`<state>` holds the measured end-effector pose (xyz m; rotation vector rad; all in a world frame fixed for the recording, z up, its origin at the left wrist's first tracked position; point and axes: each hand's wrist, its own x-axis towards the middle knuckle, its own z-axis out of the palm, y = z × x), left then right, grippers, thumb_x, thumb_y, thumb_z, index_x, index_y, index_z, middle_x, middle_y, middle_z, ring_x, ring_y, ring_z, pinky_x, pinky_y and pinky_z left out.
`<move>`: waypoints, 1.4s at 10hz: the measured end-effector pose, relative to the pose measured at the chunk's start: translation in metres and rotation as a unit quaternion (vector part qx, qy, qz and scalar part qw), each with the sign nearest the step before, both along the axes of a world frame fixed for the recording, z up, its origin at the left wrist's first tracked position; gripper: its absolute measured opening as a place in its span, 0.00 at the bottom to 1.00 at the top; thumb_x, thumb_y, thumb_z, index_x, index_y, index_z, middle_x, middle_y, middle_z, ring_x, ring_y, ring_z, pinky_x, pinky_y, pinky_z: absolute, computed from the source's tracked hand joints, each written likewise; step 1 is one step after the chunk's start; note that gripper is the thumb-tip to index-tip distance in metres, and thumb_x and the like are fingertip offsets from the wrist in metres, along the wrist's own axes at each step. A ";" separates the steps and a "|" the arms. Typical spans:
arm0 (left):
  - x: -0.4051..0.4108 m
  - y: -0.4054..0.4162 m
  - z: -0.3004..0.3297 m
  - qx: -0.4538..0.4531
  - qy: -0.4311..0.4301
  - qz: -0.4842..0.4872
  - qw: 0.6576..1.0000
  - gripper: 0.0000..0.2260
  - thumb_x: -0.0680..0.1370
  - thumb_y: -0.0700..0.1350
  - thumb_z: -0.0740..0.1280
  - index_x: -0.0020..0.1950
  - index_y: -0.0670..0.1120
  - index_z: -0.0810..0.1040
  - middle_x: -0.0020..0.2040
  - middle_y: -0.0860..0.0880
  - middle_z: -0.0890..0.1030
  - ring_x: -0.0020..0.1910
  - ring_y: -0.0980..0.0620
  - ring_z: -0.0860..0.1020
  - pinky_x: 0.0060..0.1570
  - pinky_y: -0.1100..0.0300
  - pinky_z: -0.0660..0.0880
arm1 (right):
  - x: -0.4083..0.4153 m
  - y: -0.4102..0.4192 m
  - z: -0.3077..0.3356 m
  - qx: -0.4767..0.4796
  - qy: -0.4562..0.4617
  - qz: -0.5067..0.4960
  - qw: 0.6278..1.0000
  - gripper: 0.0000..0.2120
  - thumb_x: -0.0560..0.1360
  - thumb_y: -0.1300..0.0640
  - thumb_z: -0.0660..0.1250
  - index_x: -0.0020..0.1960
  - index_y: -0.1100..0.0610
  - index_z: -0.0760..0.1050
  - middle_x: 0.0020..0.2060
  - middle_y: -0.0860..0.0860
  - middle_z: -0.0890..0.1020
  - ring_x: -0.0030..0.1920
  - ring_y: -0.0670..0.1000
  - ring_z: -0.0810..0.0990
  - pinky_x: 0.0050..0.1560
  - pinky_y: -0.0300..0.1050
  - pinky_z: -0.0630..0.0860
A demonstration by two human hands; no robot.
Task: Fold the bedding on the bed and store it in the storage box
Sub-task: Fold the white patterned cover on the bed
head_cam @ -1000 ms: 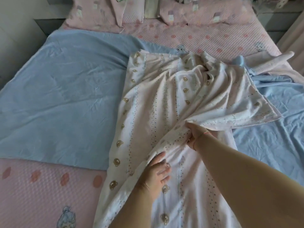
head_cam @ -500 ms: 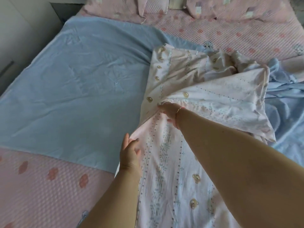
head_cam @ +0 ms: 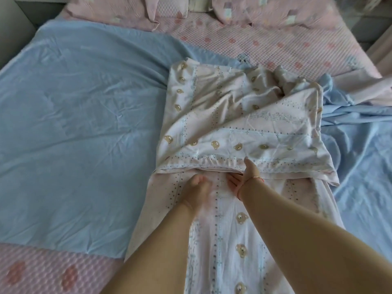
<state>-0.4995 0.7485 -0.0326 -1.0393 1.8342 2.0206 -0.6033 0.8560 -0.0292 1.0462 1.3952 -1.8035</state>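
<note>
Head view: bear-print sheet [head_cam: 244,128] now folded over; right grip [head_cam: 248,177] pinching hem, left grip [head_cam: 196,187] curled, pressing fabric.

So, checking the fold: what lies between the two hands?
In the head view, only the bear-print sheet lies between left hand and right hand.

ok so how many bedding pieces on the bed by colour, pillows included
Pale bear-print sheet under both hands: 1
Light blue sheets: 2, spread left and bunched right
Pink patterned pillows: 2, left and right
Pink quilted mattress cover: 1
Total: 6
</note>
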 end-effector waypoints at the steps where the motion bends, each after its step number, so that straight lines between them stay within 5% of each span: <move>1: -0.017 -0.006 -0.025 -0.248 0.002 -0.253 0.935 0.27 0.73 0.56 0.63 0.71 0.55 0.68 0.74 0.54 0.66 0.71 0.51 0.66 0.70 0.49 0.66 | -0.010 0.021 -0.014 -0.003 0.002 -0.074 0.997 0.26 0.74 0.42 0.65 0.66 0.57 0.70 0.54 0.52 0.79 0.50 0.52 0.79 0.56 0.50 0.72; 2: -0.034 -0.010 -0.035 -0.411 0.028 -0.393 0.822 0.27 0.79 0.57 0.59 0.77 0.55 0.57 0.79 0.54 0.54 0.78 0.49 0.51 0.76 0.49 0.51 | -0.027 0.032 -0.028 -0.014 0.018 -0.090 0.996 0.24 0.73 0.43 0.69 0.62 0.58 0.75 0.51 0.55 0.83 0.49 0.55 0.82 0.53 0.52 0.79; 3: -0.048 -0.017 -0.032 -0.248 0.061 -0.347 0.902 0.26 0.78 0.61 0.60 0.75 0.55 0.64 0.75 0.55 0.65 0.75 0.53 0.61 0.75 0.53 0.57 | -0.044 0.022 -0.028 -0.043 0.050 -0.020 0.998 0.25 0.73 0.38 0.66 0.56 0.60 0.78 0.48 0.58 0.84 0.47 0.57 0.83 0.44 0.51 0.80; 4: -0.064 -0.031 -0.020 -0.021 0.108 -0.162 0.981 0.24 0.78 0.60 0.61 0.73 0.54 0.69 0.72 0.58 0.68 0.72 0.58 0.64 0.72 0.59 0.60 | -0.058 0.002 -0.030 -0.003 0.078 0.037 0.996 0.31 0.69 0.32 0.65 0.58 0.57 0.77 0.51 0.56 0.84 0.51 0.56 0.82 0.50 0.48 0.79; 5: -0.083 -0.052 -0.025 0.057 0.029 -0.074 0.995 0.36 0.74 0.71 0.56 0.75 0.50 0.67 0.74 0.52 0.67 0.74 0.50 0.63 0.74 0.49 0.58 | -0.067 -0.010 -0.035 0.034 0.092 0.058 0.993 0.34 0.63 0.27 0.66 0.57 0.52 0.78 0.53 0.54 0.83 0.52 0.55 0.82 0.51 0.46 0.75; 6: -0.089 -0.059 -0.040 0.048 0.010 -0.050 0.998 0.40 0.68 0.78 0.54 0.70 0.53 0.74 0.70 0.51 0.73 0.72 0.48 0.68 0.72 0.46 0.61 | -0.072 -0.015 -0.030 0.034 0.088 0.047 0.994 0.26 0.68 0.30 0.65 0.49 0.52 0.78 0.46 0.52 0.83 0.46 0.53 0.80 0.44 0.44 0.72; 7: -0.085 -0.055 -0.056 0.001 0.069 -0.022 0.997 0.29 0.73 0.73 0.58 0.60 0.54 0.81 0.59 0.55 0.81 0.63 0.53 0.75 0.67 0.51 0.68 | -0.088 -0.026 -0.030 0.055 0.107 0.096 0.988 0.28 0.70 0.30 0.60 0.49 0.53 0.80 0.45 0.54 0.82 0.47 0.55 0.80 0.46 0.50 0.75; 8: -0.082 -0.048 -0.064 -0.042 0.090 -0.065 0.993 0.22 0.76 0.66 0.59 0.56 0.53 0.83 0.58 0.62 0.77 0.62 0.60 0.73 0.60 0.65 0.66 | -0.117 -0.063 -0.003 0.100 0.179 0.198 0.958 0.29 0.77 0.37 0.56 0.61 0.60 0.77 0.52 0.54 0.81 0.52 0.56 0.80 0.57 0.53 0.77; 9: -0.082 -0.053 -0.068 -0.061 0.078 -0.077 0.992 0.27 0.70 0.76 0.55 0.56 0.63 0.81 0.61 0.66 0.76 0.65 0.63 0.72 0.65 0.65 0.65 | -0.124 -0.095 0.034 0.011 0.261 0.309 0.915 0.21 0.83 0.50 0.51 0.68 0.62 0.69 0.63 0.57 0.75 0.58 0.55 0.76 0.46 0.37 0.73; 10: -0.087 -0.060 -0.082 -0.041 0.057 -0.065 0.995 0.29 0.68 0.79 0.51 0.61 0.69 0.76 0.67 0.65 0.72 0.70 0.61 0.67 0.73 0.56 0.58 | -0.123 -0.127 0.051 -0.047 0.270 0.425 0.862 0.23 0.84 0.51 0.47 0.70 0.63 0.66 0.48 0.49 0.83 0.48 0.44 0.81 0.34 0.29 0.70; 11: -0.088 -0.058 -0.061 -0.013 0.077 -0.034 0.996 0.27 0.75 0.71 0.50 0.70 0.63 0.70 0.72 0.62 0.66 0.71 0.61 0.62 0.69 0.58 0.56 | -0.138 -0.132 0.000 -0.037 0.187 0.340 0.921 0.22 0.84 0.53 0.49 0.73 0.63 0.60 0.44 0.44 0.83 0.36 0.35 0.76 0.31 0.25 0.69; 12: -0.095 -0.060 -0.066 0.013 0.069 0.010 0.997 0.25 0.77 0.68 0.54 0.69 0.59 0.73 0.70 0.51 0.73 0.68 0.51 0.71 0.69 0.50 0.66 | -0.130 -0.108 -0.019 -0.025 0.207 0.322 0.924 0.26 0.82 0.44 0.47 0.68 0.58 0.70 0.65 0.52 0.75 0.61 0.49 0.75 0.61 0.41 0.70; 13: -0.099 -0.063 -0.068 0.001 0.071 0.048 0.996 0.25 0.72 0.72 0.59 0.61 0.60 0.78 0.51 0.46 0.84 0.45 0.52 0.79 0.45 0.59 0.75 | -0.115 -0.079 -0.026 0.150 0.238 0.204 0.938 0.30 0.80 0.38 0.49 0.43 0.57 0.82 0.44 0.55 0.84 0.49 0.56 0.82 0.58 0.55 0.74; 14: -0.100 -0.064 -0.071 0.019 0.063 0.059 0.996 0.26 0.72 0.71 0.55 0.61 0.60 0.78 0.44 0.46 0.85 0.37 0.53 0.77 0.39 0.61 0.72 | -0.106 -0.042 -0.025 0.444 0.247 0.074 0.858 0.29 0.77 0.39 0.48 0.44 0.59 0.79 0.48 0.59 0.81 0.44 0.58 0.79 0.46 0.53 0.75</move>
